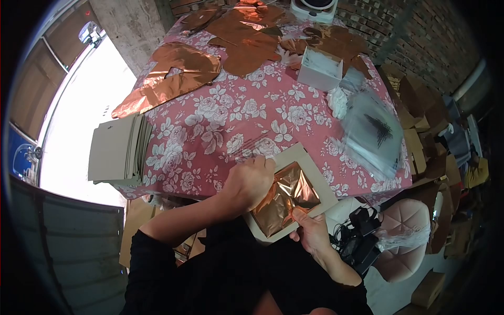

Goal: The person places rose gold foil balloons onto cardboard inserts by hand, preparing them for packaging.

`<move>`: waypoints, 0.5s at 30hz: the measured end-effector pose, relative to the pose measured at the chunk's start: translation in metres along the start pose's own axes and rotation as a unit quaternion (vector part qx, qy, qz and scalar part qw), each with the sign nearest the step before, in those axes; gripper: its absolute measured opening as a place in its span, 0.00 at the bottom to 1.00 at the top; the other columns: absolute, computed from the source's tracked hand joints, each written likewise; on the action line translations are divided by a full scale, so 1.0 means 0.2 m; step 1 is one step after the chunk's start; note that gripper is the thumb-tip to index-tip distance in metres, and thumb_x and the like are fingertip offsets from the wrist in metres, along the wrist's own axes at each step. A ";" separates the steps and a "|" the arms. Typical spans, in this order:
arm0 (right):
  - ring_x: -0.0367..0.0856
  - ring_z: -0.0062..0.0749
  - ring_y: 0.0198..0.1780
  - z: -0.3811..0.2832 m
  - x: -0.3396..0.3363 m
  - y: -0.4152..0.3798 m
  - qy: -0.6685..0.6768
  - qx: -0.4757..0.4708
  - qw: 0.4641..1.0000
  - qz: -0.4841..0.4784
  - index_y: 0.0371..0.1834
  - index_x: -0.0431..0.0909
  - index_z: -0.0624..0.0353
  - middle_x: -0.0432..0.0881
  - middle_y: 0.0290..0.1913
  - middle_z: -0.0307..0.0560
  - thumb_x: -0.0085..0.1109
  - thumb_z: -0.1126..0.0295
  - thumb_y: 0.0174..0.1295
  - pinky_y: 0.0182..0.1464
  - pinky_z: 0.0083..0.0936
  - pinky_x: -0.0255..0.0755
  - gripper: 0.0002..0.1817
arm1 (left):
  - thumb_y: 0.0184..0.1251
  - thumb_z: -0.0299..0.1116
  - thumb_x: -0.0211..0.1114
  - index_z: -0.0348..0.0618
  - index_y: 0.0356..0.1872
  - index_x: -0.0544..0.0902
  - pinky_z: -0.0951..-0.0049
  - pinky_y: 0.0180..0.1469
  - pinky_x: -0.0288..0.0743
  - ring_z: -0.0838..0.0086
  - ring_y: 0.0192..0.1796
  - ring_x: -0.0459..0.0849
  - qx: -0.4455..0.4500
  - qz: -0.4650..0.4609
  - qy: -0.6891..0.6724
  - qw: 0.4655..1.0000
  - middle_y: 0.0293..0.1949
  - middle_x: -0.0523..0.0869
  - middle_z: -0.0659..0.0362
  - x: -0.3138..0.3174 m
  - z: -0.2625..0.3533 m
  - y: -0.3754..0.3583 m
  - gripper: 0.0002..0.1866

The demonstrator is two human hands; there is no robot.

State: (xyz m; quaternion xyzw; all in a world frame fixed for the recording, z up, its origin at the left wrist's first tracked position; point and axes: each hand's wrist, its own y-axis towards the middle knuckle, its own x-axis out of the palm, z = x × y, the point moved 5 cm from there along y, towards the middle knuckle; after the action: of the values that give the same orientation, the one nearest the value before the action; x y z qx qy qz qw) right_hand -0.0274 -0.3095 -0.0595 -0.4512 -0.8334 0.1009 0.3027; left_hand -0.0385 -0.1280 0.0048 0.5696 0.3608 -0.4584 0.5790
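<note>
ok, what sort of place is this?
Probably a small makeshift packing workshop: a card stack and clear bags share the table with copper foil shapes, beside a bare brick wall.

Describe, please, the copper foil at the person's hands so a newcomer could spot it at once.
Find the table with the pink floral cloth and look at its near edge. There, between the left hand and right hand, is a beige card. The copper foil lies on it, forming a compact rectangle, unlike the larger copper sheets spread across the far side.
</note>
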 end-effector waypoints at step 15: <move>0.73 0.22 0.17 -0.01 -0.01 -0.01 0.049 0.019 0.999 0.004 0.37 0.74 0.54 0.77 0.26 0.36 0.59 0.69 0.66 0.13 0.17 0.60 0.04 | 0.49 0.29 0.67 0.37 0.35 0.72 0.67 0.29 0.76 0.60 0.31 0.81 0.044 -0.030 -0.059 0.997 0.29 0.77 0.51 0.01 0.02 0.01 0.15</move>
State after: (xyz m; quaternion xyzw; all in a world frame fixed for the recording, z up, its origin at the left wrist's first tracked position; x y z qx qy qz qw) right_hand -0.0271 -0.3125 -0.0577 -0.4527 -0.8140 0.0959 0.3510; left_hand -0.0370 -0.1327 0.0042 0.5557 0.3221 -0.5239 0.5595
